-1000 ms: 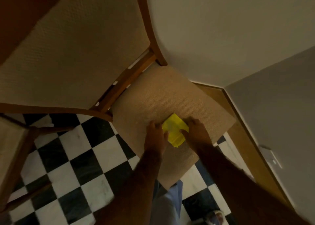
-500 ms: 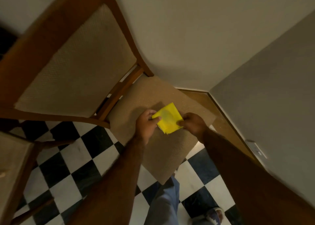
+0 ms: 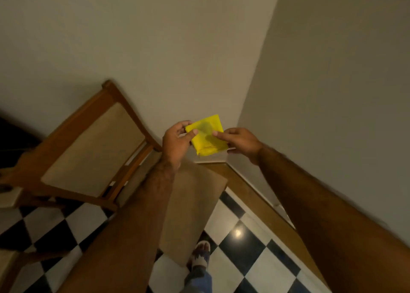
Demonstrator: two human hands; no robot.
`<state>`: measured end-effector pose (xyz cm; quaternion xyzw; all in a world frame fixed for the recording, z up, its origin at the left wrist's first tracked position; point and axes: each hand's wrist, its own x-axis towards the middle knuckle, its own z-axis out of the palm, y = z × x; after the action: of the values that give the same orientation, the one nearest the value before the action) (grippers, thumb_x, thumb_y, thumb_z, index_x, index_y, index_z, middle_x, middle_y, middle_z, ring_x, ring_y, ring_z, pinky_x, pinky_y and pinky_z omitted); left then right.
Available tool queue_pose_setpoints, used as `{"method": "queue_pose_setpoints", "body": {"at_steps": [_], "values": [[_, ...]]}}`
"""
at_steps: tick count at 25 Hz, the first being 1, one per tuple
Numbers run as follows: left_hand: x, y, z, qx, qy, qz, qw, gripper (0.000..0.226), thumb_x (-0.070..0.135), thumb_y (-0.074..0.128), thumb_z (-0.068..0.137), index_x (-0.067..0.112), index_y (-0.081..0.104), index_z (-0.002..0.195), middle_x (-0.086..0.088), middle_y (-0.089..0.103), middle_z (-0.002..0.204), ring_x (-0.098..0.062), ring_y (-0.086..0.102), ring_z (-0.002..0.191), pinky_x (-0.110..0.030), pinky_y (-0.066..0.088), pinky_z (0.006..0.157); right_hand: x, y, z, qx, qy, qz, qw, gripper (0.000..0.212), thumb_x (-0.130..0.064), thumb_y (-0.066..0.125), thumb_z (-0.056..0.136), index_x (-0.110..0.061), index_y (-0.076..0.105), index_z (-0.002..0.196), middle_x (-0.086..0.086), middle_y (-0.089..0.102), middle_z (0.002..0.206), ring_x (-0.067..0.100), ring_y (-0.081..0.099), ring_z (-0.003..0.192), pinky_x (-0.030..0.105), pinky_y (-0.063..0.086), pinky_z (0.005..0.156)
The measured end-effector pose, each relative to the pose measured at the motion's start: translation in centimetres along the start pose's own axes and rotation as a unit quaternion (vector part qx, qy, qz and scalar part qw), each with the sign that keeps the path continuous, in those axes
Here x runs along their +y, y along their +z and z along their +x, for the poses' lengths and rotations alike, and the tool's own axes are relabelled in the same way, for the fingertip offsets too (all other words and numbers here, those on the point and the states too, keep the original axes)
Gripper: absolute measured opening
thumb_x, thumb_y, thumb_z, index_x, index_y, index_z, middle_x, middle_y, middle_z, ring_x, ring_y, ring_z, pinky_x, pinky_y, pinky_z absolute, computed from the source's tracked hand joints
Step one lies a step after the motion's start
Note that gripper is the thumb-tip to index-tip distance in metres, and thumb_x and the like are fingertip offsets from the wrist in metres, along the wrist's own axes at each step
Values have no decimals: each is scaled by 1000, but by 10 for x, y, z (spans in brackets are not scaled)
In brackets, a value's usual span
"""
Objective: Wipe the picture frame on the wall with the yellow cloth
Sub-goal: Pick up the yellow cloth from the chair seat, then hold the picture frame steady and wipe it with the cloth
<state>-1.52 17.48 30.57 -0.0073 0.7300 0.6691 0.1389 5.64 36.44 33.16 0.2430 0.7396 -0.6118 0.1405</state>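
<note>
Yellow cloth held in both hands at the room corner

Yellow cloth (image 3: 207, 135), folded into a small square, is pinched on its left edge by the left hand (image 3: 176, 140) and on its right edge by the right hand (image 3: 240, 142). It is held in the air before the wall corner, above the seat of a wooden chair (image 3: 88, 150). A checkered floor (image 3: 250, 255) is seen below.

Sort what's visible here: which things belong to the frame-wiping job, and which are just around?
Job: yellow cloth, folded, held between left hand and right hand. No picture frame in view.

Bystanders: wooden chair, checkered floor, wooden skirting, sandalled foot.
</note>
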Motion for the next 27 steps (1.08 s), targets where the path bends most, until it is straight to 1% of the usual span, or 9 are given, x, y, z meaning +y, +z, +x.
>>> {"method": "queue_pose_setpoints", "body": {"at_steps": [2, 6, 10, 12, 14, 19, 23, 25, 27], "values": [[47, 26, -11, -27, 32, -23, 999, 27, 2, 71, 88, 12, 65, 112, -10, 69, 99, -14, 68, 84, -26, 61, 68, -33, -38, -32, 38, -41, -8, 998, 43, -42, 74, 87, -2, 72, 103, 8, 66, 93, 19, 62, 87, 33, 52, 77], [139, 72, -29, -58, 129, -24, 990, 31, 2, 72, 87, 6, 65, 117, -4, 71, 90, -3, 70, 72, -25, 60, 66, -94, -106, -99, 94, -116, -40, 988, 18, -30, 76, 88, -13, 71, 92, 11, 60, 87, 21, 58, 82, 34, 54, 74], [241, 118, -59, -86, 228, -30, 969, 25, 9, 72, 87, 18, 66, 109, -19, 71, 105, -25, 68, 91, -54, 60, 88, -159, -168, -175, 161, -182, -55, 968, 15, -28, 77, 88, -14, 71, 88, 14, 61, 87, 23, 58, 80, 41, 58, 81], [285, 139, -77, -99, 275, -31, 956, 21, 16, 71, 85, 27, 65, 102, -21, 71, 111, -31, 67, 95, -62, 57, 88, -187, -193, -215, 196, -205, -65, 957, 20, -27, 76, 88, -9, 72, 96, 16, 61, 88, 25, 60, 81, 45, 60, 87], [330, 160, -96, -104, 321, -32, 941, 21, 20, 71, 84, 31, 66, 101, -16, 73, 110, -31, 69, 98, -62, 58, 87, -214, -216, -253, 229, -220, -84, 944, 30, -26, 75, 89, -1, 72, 104, 15, 62, 87, 26, 62, 80, 46, 62, 87], [441, 205, -147, -107, 406, -88, 903, 32, 19, 76, 83, 22, 69, 113, -11, 75, 108, -27, 73, 102, -50, 59, 93, -274, -271, -352, 291, -256, -91, 917, 35, -17, 70, 93, 8, 68, 118, 9, 65, 81, 16, 63, 68, 27, 62, 71], [518, 237, -183, -130, 468, -111, 867, 23, 15, 76, 82, 23, 73, 103, -8, 76, 99, -22, 72, 90, -50, 61, 88, -310, -300, -419, 344, -291, -90, 888, 36, -15, 68, 94, 8, 67, 121, 16, 68, 94, 23, 66, 80, 41, 61, 89], [561, 252, -202, -134, 508, -121, 842, 21, 15, 75, 84, 26, 72, 101, -5, 75, 97, -18, 69, 87, -46, 61, 89, -329, -315, -455, 374, -312, -101, 867, 35, -19, 69, 94, 5, 69, 119, 18, 72, 101, 27, 71, 87, 41, 61, 90], [607, 262, -219, -130, 538, -140, 821, 20, 16, 73, 85, 27, 71, 102, -3, 74, 97, -15, 67, 87, -43, 60, 89, -347, -330, -496, 427, -360, -157, 814, 34, -28, 70, 93, 0, 74, 112, 17, 77, 101, 29, 75, 88, 42, 63, 86]]}}
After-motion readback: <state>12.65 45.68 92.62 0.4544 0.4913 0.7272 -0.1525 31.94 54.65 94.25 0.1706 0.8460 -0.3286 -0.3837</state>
